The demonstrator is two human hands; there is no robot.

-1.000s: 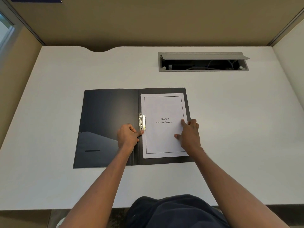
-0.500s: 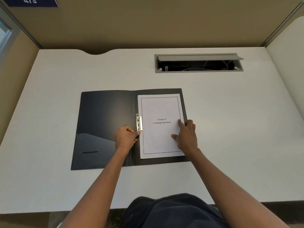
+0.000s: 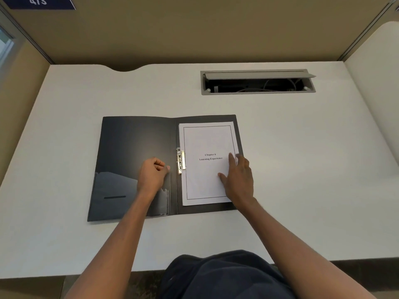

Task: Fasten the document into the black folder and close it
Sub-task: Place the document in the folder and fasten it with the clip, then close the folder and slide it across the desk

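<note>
The black folder (image 3: 133,147) lies open and flat on the white desk. On its right half rests the white document (image 3: 205,139), printed "Chapter 6 Learning Experience". A metal clip (image 3: 181,160) at the spine lies over the paper's left edge. My left hand (image 3: 152,175) is curled into a loose fist on the folder's left half, a little left of the clip and apart from it. My right hand (image 3: 238,180) lies flat with fingers spread, pressing on the document's lower right part.
A grey cable tray (image 3: 258,82) with its lid tilted open sits in the desk at the back right. Brown partition walls enclose the desk at the back and sides. A blue sign reading 473 (image 3: 38,2) hangs at the upper left.
My left hand has drawn back to the left from the clip, which it touched with a fingertip before, and has curled into a fist. The right hand stays on the paper.
</note>
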